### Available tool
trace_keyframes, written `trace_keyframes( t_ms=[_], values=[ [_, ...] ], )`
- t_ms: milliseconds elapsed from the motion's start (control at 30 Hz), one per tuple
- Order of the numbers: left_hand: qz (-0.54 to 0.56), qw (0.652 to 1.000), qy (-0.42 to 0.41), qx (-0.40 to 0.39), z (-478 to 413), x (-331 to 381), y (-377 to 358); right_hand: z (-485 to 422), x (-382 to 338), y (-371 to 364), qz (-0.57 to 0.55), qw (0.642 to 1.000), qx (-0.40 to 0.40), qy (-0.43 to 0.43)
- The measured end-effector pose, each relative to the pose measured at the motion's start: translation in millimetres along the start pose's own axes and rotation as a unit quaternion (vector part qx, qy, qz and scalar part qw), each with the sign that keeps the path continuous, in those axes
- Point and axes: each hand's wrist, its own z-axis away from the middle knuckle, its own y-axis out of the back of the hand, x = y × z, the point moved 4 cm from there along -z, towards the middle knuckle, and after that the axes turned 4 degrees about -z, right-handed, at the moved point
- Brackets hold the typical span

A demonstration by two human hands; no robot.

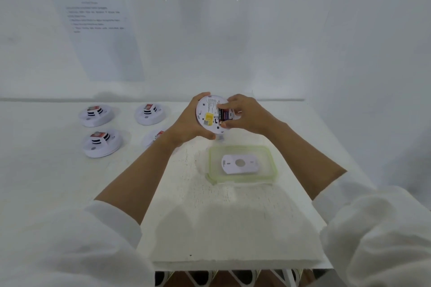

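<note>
A: What does the left hand (189,123) hold?
B: Its fingers curl round the rim of the round white detector (207,109), underside facing the camera, lifted above the table (221,216) near its far edge.
A: And the right hand (245,114)?
B: Thumb and fingers pinch the dark battery (223,113) sitting in the detector's back.
A: Around them?
B: Just nearer, a green-rimmed tray (272,163) holds 1 white mounting plate (250,165). Toward the far left corner stand 4 more detectors (101,143), 1 partly hidden by the left forearm.

An assembly workstation: printed white paper instruction sheets (98,30) on the wall, identical round white plastic smoke detectors (96,115) rowed near the white table's (53,177) left edge.
</note>
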Motion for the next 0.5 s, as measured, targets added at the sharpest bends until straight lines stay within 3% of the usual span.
trace_keyframes(
  t_ms=[400, 500],
  values=[
    [0.014, 0.999, 0.017, -0.023, -30.5, -13.5, 20.5, -29.2, 3.9, -12.7, 0.197, 0.976, 0.021, 0.086],
    [0.017, 0.999, 0.020, -0.023, -40.3, -17.3, 20.8, -32.5, 12.4, -14.4, 0.195, 0.976, 0.024, 0.094]
  ],
)
